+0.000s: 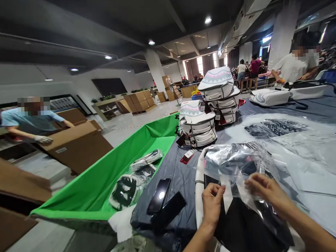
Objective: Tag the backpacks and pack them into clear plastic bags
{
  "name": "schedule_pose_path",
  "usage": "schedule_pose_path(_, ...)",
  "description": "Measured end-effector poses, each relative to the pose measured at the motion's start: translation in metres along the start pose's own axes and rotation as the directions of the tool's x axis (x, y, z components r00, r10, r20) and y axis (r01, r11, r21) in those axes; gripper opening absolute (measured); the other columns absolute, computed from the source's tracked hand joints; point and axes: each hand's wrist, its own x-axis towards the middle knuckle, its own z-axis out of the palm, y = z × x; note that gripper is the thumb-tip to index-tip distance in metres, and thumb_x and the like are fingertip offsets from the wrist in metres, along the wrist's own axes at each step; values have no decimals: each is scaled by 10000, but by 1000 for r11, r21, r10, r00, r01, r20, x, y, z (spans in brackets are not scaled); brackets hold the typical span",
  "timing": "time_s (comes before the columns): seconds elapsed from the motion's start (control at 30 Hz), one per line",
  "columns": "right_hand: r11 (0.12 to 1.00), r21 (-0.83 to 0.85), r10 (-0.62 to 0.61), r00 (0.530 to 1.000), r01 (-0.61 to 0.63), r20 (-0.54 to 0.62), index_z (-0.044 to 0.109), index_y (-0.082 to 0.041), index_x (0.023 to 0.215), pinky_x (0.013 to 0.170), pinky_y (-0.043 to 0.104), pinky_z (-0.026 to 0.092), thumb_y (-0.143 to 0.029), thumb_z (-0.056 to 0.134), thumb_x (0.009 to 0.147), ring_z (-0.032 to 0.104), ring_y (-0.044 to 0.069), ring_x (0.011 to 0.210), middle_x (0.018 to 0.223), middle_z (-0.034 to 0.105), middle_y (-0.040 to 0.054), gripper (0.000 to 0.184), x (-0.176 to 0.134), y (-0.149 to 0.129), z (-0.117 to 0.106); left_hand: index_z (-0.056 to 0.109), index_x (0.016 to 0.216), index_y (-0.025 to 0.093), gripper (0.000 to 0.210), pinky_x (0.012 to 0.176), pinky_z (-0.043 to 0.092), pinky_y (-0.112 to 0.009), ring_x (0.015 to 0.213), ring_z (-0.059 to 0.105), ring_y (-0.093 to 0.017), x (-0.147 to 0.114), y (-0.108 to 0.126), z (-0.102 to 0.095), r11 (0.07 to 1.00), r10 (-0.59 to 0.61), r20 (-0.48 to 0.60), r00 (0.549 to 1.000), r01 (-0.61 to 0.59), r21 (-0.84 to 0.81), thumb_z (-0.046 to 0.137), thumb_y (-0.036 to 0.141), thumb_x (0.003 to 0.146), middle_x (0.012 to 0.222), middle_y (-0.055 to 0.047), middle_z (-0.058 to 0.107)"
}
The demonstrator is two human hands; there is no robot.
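The worker bends over a backpack (244,223) lying flat on the near part of the desk (184,177), black panel upward and white edge to the left. A clear plastic bag (227,158) covers its far part, and the backpack's flat rest probably lets the film lie over it without slipping.

The left hand (212,204) has a narrow grip, thumb against fingers, on a pale edge of the plastic. The right hand (267,190) pinches the film just to the right, also narrowly. Held apart like this, the two grips seem to keep the thin edge spread and under control; exactly where each fingertip meets it is hard to tell.

To the left, two dark phones (159,196) lie clear of both hands. Beyond them, a green bin (89,177) adjoins the desk, presumably for easy reach, and holds bagged items (126,191). Farther off, white backpacks (197,121) are piled in stacks, likely to save room. Plastic sheets (316,153) spread at the right, near the right forearm.
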Motion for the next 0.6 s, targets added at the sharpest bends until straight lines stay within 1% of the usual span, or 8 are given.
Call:
schedule_pose_path(0.1,985,170,42,988,-16,-150,482,-256,802,502,302,506,-708,675,708,612,198,626,755,633,28,501,25,4,-13,644,781,199,320,736,516,-345,780,642,-214,-13,-8,-28,910,178,-10,984,-161,382,587,487,910,794,-56,661)
schedule_pose_path(0.13,983,182,43,982,-8,-186,451,-265,800,429,270,438,-703,658,714,551,174,539,684,582,3,492,31,3,-11,682,944,210,216,852,523,-383,960,664,-244,-19,-5,-31,823,323,-16,946,-273,499,546,377,948,976,-91,700)
schedule_pose_path(0.2,988,153,19,971,17,-237,441,-276,839,370,231,313,-693,616,749,414,134,436,588,461,-49,461,36,-3,1,633,1232,278,307,1084,421,-454,1299,541,-263,-28,9,-27,567,598,78,798,-489,663,494,214,966,1328,-97,626)
schedule_pose_path(0.27,997,31,-64,976,72,-210,479,-275,888,380,234,293,-703,563,796,373,128,426,565,415,-62,446,31,-15,16,527,1398,342,466,1191,287,-509,1439,397,-278,-23,28,-17,345,664,267,698,-603,719,499,178,963,1476,-62,533)
schedule_pose_path(0.33,961,-199,-209,975,190,-75,545,-265,900,443,261,370,-690,514,852,440,146,475,586,466,-39,429,19,-29,25,477,1455,328,515,1221,212,-544,1450,366,-304,-4,47,-10,285,557,372,743,-592,754,522,207,957,1474,-63,536)
schedule_pose_path(0.43,741,-554,-368,920,379,138,634,-275,955,516,294,435,-606,604,828,558,183,560,676,586,0,355,-6,-37,16,670,1205,259,291,1209,226,-562,1275,517,-302,32,60,-14,276,401,318,859,-444,852,537,207,951,1178,-73,686)
schedule_pose_path(0.5,524,-735,-459,870,430,181,661,-307,1006,523,321,446,-476,640,783,621,223,620,779,657,29,281,-23,-25,-5,714,991,244,190,1182,267,-555,1113,582,-273,46,56,-27,239,394,276,877,-387,890,549,166,938,999,-51,697)
schedule_pose_path(0.6,279,-894,-568,811,350,140,673,-332,960,588,397,478,-302,522,777,672,281,722,908,701,70,239,-51,20,-51,709,1019,232,222,1125,318,-535,985,595,-250,48,38,-50,264,458,171,872,-318,911,562,107,911,929,-40,689)
